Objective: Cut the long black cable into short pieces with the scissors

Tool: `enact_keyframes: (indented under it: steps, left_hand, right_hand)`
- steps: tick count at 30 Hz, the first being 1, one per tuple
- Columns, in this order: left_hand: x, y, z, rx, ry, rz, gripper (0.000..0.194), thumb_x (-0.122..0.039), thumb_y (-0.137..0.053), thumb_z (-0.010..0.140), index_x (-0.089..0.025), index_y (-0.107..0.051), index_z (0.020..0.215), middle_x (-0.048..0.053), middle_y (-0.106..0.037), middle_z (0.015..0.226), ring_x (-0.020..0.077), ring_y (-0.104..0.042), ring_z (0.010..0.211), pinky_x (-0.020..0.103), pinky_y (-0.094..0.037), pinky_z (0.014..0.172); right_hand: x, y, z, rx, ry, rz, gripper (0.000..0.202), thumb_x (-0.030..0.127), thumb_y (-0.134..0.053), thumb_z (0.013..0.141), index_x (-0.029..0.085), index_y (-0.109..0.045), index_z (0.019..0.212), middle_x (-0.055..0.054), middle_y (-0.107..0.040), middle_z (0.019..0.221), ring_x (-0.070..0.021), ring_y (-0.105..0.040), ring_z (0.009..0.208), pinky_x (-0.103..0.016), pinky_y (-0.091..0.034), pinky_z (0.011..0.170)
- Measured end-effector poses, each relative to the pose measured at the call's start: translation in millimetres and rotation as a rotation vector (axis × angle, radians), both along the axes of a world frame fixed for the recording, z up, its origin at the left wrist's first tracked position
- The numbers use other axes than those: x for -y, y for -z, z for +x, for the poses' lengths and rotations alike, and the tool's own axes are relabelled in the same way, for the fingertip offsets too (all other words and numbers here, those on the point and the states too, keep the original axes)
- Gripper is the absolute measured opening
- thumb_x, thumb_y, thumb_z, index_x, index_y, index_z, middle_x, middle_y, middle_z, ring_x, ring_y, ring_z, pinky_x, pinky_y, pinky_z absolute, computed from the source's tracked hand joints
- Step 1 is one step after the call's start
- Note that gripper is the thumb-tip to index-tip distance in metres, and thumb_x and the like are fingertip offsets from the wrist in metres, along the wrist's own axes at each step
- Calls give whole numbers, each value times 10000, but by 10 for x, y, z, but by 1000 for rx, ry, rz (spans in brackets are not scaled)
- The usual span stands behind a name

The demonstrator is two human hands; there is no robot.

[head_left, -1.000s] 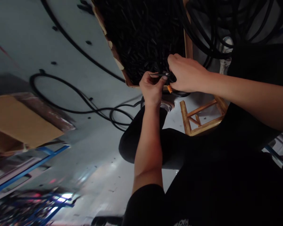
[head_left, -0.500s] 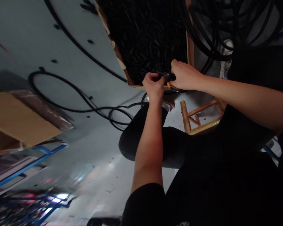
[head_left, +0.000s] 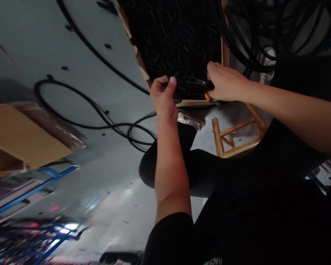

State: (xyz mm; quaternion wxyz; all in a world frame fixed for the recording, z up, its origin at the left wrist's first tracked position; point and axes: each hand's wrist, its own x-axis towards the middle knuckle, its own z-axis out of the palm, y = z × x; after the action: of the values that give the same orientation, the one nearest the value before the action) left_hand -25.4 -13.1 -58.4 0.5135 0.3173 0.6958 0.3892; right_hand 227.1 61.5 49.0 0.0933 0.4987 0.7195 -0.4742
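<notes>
My left hand (head_left: 162, 97) is closed around a black hose (head_left: 178, 100) at the near edge of a cardboard box; most of the gripped part is hidden by my fingers. To its right, my right hand (head_left: 224, 81) grips what look like scissors (head_left: 207, 97) with orange and black handles. Their metal blades point left over the box, apart from the hose. Short pieces of black tube (head_left: 171, 48) fill the box (head_left: 191, 103).
Black hose (head_left: 96, 128) loops over the floor at left, with more coils (head_left: 253, 33) at upper right. A wooden stool (head_left: 217, 136) stands below my right hand. Another cardboard box (head_left: 27, 136) is at left, by a blue frame (head_left: 57, 175). Small black bits dot the floor.
My left hand has moved left, away from the blades. My right hand has shifted slightly right with the scissors, and their blades now show.
</notes>
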Motion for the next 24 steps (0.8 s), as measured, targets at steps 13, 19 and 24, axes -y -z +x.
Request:
enact_keyframes:
  steps: [13,19,24]
  left_hand:
    - [54,-216,197,313,-18,-19,457,-638,-950,877,-262,-730,1015,37,-750,1122,258,-781,1140,423,-682,986]
    - [70,-96,158,265,-61,-9,516,-676,-924,905,-308,-724,1207,42,-766,1245,230,-730,1129,414,-645,1002]
    - [96,-35,183,193,34,2,599,-829,-795,927,-251,-734,1067,93,-792,1098,301,-774,1196,440,-644,997]
  right_hand:
    - [83,-207,-11,-86,-12,17,317,231,-808,888,281,-593,1116,-63,-779,1253,-338,-694,1323,-372,-550,979]
    - [39,-201,-28,-75,-54,65,286,230,-820,876,256,-598,1054,-118,-782,1294,-380,-738,1259,-397,-546,885]
    - [-4,-127,-2,-82,-2,35,213,246,-778,901,238,-616,1038,-164,-795,1272,-383,-761,1223,-430,-537,893]
